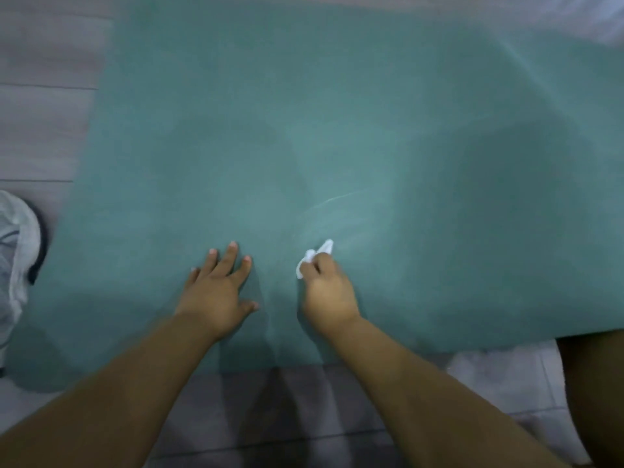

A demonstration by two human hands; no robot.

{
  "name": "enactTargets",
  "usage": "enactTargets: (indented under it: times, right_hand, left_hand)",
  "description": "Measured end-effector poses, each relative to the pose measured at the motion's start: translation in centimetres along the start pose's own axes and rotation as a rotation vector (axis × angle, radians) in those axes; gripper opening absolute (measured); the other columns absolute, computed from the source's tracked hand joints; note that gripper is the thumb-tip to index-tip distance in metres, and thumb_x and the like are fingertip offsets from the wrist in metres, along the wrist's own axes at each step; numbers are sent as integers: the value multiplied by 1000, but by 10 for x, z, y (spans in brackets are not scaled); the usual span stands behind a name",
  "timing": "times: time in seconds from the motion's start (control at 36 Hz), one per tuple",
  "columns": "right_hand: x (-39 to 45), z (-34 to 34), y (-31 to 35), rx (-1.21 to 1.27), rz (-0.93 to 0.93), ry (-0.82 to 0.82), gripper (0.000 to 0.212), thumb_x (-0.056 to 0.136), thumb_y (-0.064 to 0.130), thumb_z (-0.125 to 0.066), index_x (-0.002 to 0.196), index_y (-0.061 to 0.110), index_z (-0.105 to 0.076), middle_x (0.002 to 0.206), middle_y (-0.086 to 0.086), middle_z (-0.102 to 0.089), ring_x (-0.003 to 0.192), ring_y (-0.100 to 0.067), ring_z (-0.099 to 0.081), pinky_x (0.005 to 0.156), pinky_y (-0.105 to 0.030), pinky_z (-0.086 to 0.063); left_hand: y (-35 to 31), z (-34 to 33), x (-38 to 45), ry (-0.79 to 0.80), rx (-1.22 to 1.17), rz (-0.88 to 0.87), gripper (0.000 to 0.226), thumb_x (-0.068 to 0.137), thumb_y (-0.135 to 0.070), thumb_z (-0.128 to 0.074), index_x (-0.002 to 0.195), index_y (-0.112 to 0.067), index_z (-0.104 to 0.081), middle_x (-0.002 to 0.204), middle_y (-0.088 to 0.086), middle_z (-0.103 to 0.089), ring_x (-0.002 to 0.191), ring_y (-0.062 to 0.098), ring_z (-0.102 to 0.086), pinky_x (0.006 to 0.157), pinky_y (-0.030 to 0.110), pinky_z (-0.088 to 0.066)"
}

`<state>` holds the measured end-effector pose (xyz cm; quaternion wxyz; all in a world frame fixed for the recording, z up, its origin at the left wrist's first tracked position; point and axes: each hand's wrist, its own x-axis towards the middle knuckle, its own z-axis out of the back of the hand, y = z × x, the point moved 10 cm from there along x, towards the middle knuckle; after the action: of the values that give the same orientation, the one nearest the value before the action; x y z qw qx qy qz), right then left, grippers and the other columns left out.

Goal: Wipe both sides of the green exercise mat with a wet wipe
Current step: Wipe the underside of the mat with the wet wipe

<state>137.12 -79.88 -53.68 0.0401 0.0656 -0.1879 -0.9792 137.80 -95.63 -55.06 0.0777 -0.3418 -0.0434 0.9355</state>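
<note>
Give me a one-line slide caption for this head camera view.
Left hand flat on the green mat, right hand wiping with a wet wipe.

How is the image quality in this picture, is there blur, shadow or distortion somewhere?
Head view: soft overall, blurred most at the edges; the green exercise mat looks bowed by the wide-angle lens; dim light, with a darker patch on its right part and shadows beside the left hand and the right hand, which grips the white wet wipe.
</note>
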Motion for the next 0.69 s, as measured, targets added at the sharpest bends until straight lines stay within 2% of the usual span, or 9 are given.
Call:
enactTargets:
  times: [0.06,0.11,0.19,0.28,0.39,0.47,0.53,0.61,0.69]
  right_hand:
    - [-17,-1,29,-52,273,32,47,75,12,-34,104,-3,-68,100,-25,-65,77,-35,-65,61,-30,-54]
    - [-17,12,11,34,323,44,39,90,12,-37,117,3,-63,116,-11,-62,98,-26,-63,81,-24,-49]
    - [-5,53,-88,16,-49,-98,29,97,15,-47,123,7,-56,114,3,-55,108,-10,-50,96,-13,-35]
    - [-21,85,-162,75,-432,-150,20,86,4,-54,104,5,-62,124,-5,-55,120,-23,-50,96,-21,-33]
    - [-37,59,-143,-6,-515,-95,43,82,5,-34,113,-2,-63,139,-25,-41,133,-37,-35,106,-29,-30]
    - [-35,19,-75,14,-246,-85,60,67,11,-20,99,-9,-67,108,-32,-61,114,-52,-51,107,-34,-33]
    - [-47,-8,-22,51,-100,52,49,75,4,-27,106,-7,-63,110,-29,-60,112,-50,-52,112,-20,-22]
    - [-65,-21,17,12,179,279,28,95,13,-42,121,13,-54,126,-11,-48,111,-27,-49,92,-22,-37]
    - [-56,20,-23,38,114,109,20,97,16,-49,115,10,-57,126,-8,-54,104,-6,-49,96,-14,-37]
  left_hand:
    - [2,-4,-3,0,5,-4,83,89,-57,-48,151,-30,0,157,-3,20,146,25,10,118,43,-9]
    - [5,-8,-8,5,5,-8,83,89,-56,-49,151,-30,0,157,-4,21,146,25,10,118,43,-8]
    - [6,-11,-12,14,-6,-13,81,91,-55,-47,151,-30,1,156,-4,22,146,25,12,118,44,-6]
    - [3,-11,-12,14,-13,-4,78,93,-52,-46,151,-30,1,156,-5,23,145,26,13,118,46,-5]
    - [1,-10,-12,22,-23,11,78,93,-49,-48,151,-30,0,156,-5,23,145,26,13,118,48,-5]
    - [2,-10,-12,25,-17,20,78,93,-49,-47,151,-30,1,156,-5,23,145,26,13,118,48,-6]
    - [1,-11,-13,19,-12,20,77,94,-48,-47,151,-30,0,156,-5,22,145,26,12,118,49,-7]
    - [1,-15,-17,28,-10,14,77,94,-47,-48,151,-30,1,156,-4,22,145,26,12,118,48,-8]
    - [1,-21,-24,51,-8,-1,79,94,-45,-49,151,-30,2,156,-4,23,145,26,14,118,48,-6]
